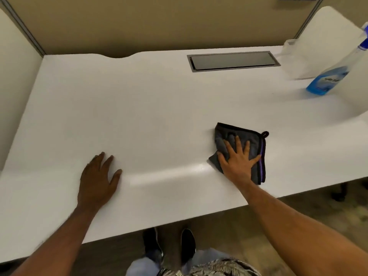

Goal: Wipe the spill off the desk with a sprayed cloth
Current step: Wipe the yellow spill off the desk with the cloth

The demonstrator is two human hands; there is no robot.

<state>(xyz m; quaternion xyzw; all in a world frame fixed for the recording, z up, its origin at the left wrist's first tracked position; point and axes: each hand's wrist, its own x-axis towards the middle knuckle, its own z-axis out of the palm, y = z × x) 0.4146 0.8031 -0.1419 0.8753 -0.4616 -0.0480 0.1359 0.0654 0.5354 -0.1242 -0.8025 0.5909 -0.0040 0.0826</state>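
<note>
Spray bottle [334, 76] label (blue) seems illegible; right hand [238, 162] flat on cloth [251, 142].

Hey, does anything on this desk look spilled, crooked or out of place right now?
Nothing stands out. No spill shows on the desk; the right hand presses a cloth flat near the front edge, and the spray bottle stands upright.

Office cubicle: partition walls [139, 20], desk [139, 100] w/ cable hatch [233, 61].

Soft, even indoor light; a glare streak on the white desk [159, 108], edges bowed, the spray bottle [336, 74] blurred.
</note>
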